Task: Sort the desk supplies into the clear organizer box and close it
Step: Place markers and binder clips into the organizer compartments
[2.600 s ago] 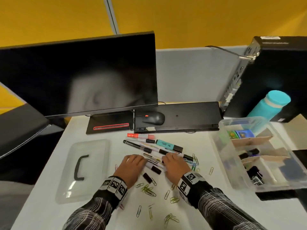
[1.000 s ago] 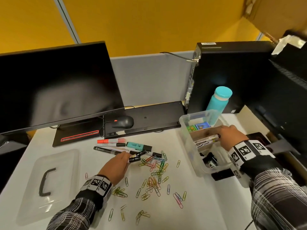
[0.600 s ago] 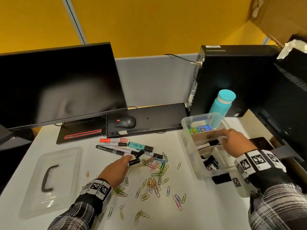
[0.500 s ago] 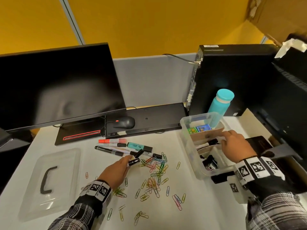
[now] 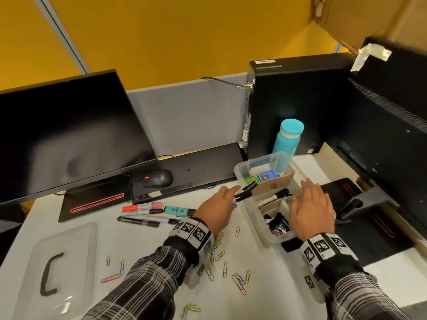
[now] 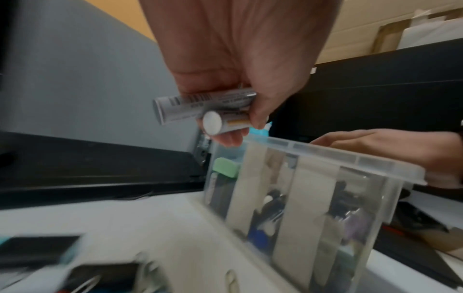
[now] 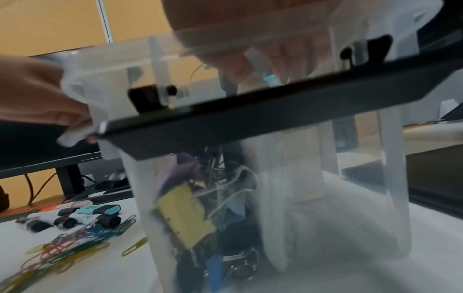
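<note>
Head camera first: the left hand (image 5: 217, 210) carries two markers (image 5: 246, 192) toward the clear organizer box (image 5: 253, 213), fingers curled round them, black caps poking over the near rim; the right hand (image 5: 310, 210) hovers flat over the box's right side, fingers straight and holding nothing that I can see. Sorting looks partly done, I'd say: binder clips (image 5: 278, 225) sit in the near compartment, erasers (image 5: 261, 177) at the far end, a pen or two in the middle slot, all split by cardboard dividers (image 5: 276, 183). Left to go: a handful of pens and highlighters (image 5: 157, 212) on the white desk (image 5: 143, 245), a scatter of thin wire paper clips (image 5: 225, 264) in many colours, and the lid (image 5: 57, 271), a flat, glossy, see-through slab with a black arched handle, well off to the left. Left wrist view now: two smooth cylindrical barrels, white with printed labels, pinched between thumb and fingers just above the box's ribbed translucent rim. Right wrist view: blurred, looking through the cloudy plastic wall at a yellow clip and shiny metal loops inside; how the fingers lie I cannot tell here.
</note>
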Available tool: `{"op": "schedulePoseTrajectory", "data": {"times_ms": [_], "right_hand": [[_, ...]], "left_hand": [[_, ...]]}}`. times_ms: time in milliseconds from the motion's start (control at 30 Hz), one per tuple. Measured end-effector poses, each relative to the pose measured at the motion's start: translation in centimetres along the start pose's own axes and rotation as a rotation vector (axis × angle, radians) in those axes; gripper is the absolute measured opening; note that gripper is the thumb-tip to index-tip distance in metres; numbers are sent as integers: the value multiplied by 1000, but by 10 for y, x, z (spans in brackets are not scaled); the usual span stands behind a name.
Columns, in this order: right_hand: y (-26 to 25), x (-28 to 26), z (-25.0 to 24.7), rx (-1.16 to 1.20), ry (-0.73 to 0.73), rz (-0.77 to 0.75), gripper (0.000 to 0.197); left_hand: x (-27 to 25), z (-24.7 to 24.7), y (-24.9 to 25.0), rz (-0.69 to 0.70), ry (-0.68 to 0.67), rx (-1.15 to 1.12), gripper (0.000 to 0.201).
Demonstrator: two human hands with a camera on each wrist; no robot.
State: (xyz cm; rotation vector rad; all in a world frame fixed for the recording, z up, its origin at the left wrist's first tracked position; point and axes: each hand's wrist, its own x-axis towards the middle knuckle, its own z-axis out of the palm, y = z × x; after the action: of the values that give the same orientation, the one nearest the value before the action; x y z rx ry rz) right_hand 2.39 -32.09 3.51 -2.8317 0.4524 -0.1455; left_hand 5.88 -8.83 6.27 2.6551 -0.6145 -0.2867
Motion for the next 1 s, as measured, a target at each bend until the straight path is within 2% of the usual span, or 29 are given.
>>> {"op": "schedulePoseTrajectory", "data": {"times_ms": [133, 333, 433, 600, 667, 767, 900, 1000], "right_hand": [[-1, -2, -2, 51, 17, 13, 54], [-3, -4, -5, 53, 26, 13, 59], [-2, -4, -4, 59, 27, 17, 60], [-2, -3, -1, 58, 52, 19, 60], [-1, -3, 0, 58, 58, 20, 60], [-1, -4, 1, 56, 68, 18, 59], [-1, -4, 1, 62, 67, 25, 59], [-2, -4, 0, 60, 56, 28, 59]], "left_hand": [[34, -3, 42, 110, -60, 93, 40], [74, -6, 73, -6, -186, 440, 29], [86, -5, 83, 1, -209, 495, 29], [93, 18, 96, 18, -309, 322, 24], [96, 21, 98, 28, -299, 247, 23], [100, 16, 98, 45, -276, 51, 42], [101, 16, 95, 110, -322, 6, 68], [93, 15, 91, 104, -212, 13, 65]]}}
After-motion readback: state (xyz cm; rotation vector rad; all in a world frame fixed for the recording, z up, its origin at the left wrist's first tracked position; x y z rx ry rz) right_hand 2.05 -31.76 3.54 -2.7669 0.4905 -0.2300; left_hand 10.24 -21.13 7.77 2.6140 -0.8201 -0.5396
